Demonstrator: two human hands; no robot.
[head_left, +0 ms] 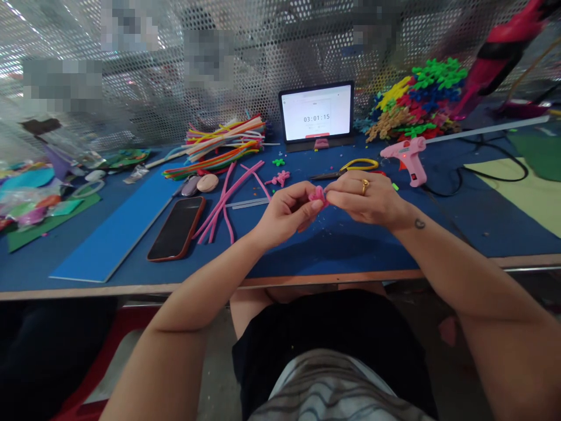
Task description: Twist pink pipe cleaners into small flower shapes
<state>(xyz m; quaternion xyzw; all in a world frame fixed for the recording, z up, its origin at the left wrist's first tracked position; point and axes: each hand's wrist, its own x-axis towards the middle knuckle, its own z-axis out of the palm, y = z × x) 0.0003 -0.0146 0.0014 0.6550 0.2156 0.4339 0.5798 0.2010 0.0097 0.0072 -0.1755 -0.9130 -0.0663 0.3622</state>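
Between the thumb and fingers of my left hand (289, 210) is a small coiled piece of pink pipe cleaner (317, 195). My right hand (366, 196), with a ring on one finger, pinches right at the coil's right side; what its fingertips hold is too small to make out. Both hands are just above the blue tabletop. Behind them lie a pink pipe-cleaner flower (281, 178) and yellow-handled scissors (357, 166). Several loose pink pipe cleaners (225, 196) lie to the left, beside thin translucent glue sticks (249, 203).
A phone (177, 228) and a long blue board (118, 228) lie on the left. Bundled pipe cleaners (223, 143) and a tablet (318, 114) showing a timer stand behind. To the right are a pink glue gun (409, 156) with its cord and a pile of colourful pipe-cleaner flowers (421, 99).
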